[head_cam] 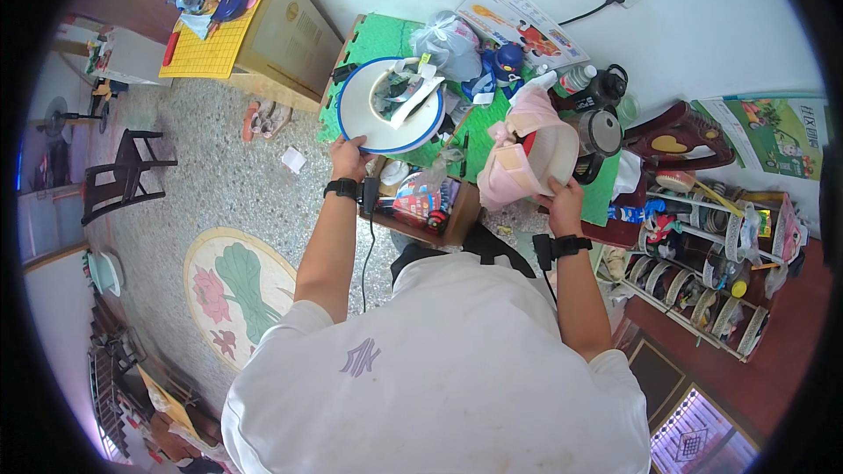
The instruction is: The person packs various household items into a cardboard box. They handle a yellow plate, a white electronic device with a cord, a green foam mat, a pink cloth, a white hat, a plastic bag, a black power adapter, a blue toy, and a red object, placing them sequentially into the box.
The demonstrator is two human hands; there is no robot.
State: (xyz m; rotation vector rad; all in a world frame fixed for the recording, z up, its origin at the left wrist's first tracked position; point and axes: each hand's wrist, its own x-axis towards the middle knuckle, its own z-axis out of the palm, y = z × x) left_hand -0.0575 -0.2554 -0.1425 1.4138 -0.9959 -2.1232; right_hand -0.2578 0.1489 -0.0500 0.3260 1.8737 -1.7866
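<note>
My left hand [350, 157] grips the near rim of a white basin [359, 108] with a blue edge. Inside the basin lie a white strip [416, 104] and a jumble of greyish items that I cannot tell apart. In my right hand [563, 205] is the pale brim of a pink cloth sun hat [504, 178] with a bow on its side. The hat is tilted above the near part of a table covered by a green foam mat [385, 33]. Under the basin's near side, an open drawer [454, 230] holds a colourful package [421, 197] and other small things.
Behind the basin sit a tied plastic bag [448, 46] and a blue bottle [507, 62]. A black bottle [600, 89] and a clear bottle [577, 79] stand by the wall. A pen [465, 153] lies between basin and hat. To the right is a loaded shelf rack [698, 283].
</note>
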